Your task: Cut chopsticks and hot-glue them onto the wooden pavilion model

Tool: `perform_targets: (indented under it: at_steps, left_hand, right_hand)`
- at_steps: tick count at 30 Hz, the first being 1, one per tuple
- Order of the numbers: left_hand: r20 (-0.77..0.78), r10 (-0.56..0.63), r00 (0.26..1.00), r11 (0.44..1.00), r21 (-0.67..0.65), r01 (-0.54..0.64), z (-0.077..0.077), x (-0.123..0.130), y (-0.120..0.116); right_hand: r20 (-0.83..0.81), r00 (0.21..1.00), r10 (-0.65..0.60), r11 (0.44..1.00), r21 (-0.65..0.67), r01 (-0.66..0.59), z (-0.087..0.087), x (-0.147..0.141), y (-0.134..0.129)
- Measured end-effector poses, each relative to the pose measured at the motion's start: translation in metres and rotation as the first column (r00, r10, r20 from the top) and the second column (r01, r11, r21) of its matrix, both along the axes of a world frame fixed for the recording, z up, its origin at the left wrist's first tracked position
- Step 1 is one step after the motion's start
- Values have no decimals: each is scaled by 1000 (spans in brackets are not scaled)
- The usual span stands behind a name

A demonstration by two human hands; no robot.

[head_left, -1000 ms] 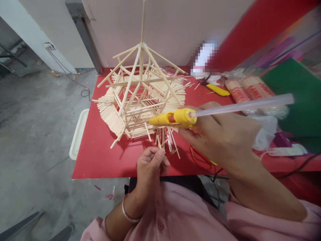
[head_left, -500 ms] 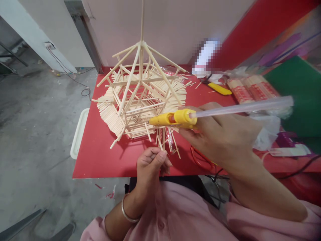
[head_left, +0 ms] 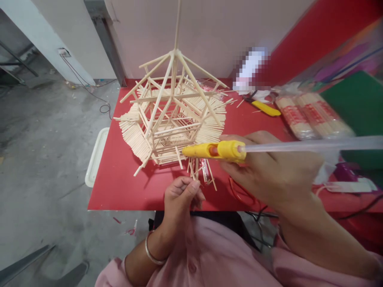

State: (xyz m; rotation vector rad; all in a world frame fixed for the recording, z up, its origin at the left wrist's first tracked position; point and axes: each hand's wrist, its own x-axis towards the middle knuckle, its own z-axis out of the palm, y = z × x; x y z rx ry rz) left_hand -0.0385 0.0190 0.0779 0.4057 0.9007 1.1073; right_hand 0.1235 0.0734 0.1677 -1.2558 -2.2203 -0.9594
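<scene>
My right hand [head_left: 269, 171] is wrapped round a yellow hot glue gun [head_left: 214, 150], with a long clear glue stick [head_left: 314, 144] coming out of its back. The gun's nozzle points left, by the near edge of a pagoda-like frame of wooden sticks [head_left: 172, 97]. Below the frame, my left hand [head_left: 182, 193] is closed in a pinch. A thin wooden stick [head_left: 193, 172] runs into its fingertips; the lower end is hidden by the fingers. Several loose sticks [head_left: 212, 175] lie just beyond that hand.
Pliers with a yellow handle [head_left: 266, 108] lie at the back of the red table [head_left: 119, 195]. Wrapped stick bundles [head_left: 311, 113] and a green board [head_left: 356, 99] are at right. A white tray [head_left: 97, 159] sits past the table's left edge; a cable [head_left: 359, 209] crosses the right side.
My right hand and the glue gun have shifted slightly right and down in view. The whole scene has moved a little right as the camera turned. My left hand keeps its pinch.
</scene>
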Motion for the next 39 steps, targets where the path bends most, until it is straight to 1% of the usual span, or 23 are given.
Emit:
perform_targets:
  at_steps: [4,9,16,22,24,26,30,32,36,39]
  left_hand:
    - [-6,1,1000,1000,8,-1,0,0,0]
    - [-16,-10,1000,1000,14,11,-2,-1,-2]
    - [-28,-11,1000,1000,26,12,-4,-2,-3]
    - [-29,-7,1000,1000,30,8,-3,-2,-4]
    - [-35,0,999,999,33,2,-2,-2,-5]
    - [-39,13,999,999,31,-12,-1,-1,-5]
    - [-52,50,997,999,11,-49,-1,-1,-3]
    - [-68,65,996,998,7,-65,0,-1,-2]
    - [-105,89,990,996,6,-89,1,-2,0]
    - [-128,109,986,994,12,-109,3,-2,3]
  right_hand:
    - [18,999,-35,998,-50,36,0,1,-6]
    - [-20,999,-48,994,-97,46,-4,3,-10]
    - [-32,999,-22,999,-32,21,-7,0,-6]
    - [-34,998,-56,994,-97,53,-9,3,-7]
    - [-55,997,-48,996,-73,44,-10,4,-8]
    - [-64,997,-37,997,-70,33,-11,4,-8]
    - [-64,997,-47,991,-125,39,-12,3,-9]
    - [-70,996,-47,992,-124,38,-12,3,-9]
    - [-69,997,-39,994,-101,32,-12,5,-8]
    - [-125,990,-62,997,-52,56,-14,8,-8]
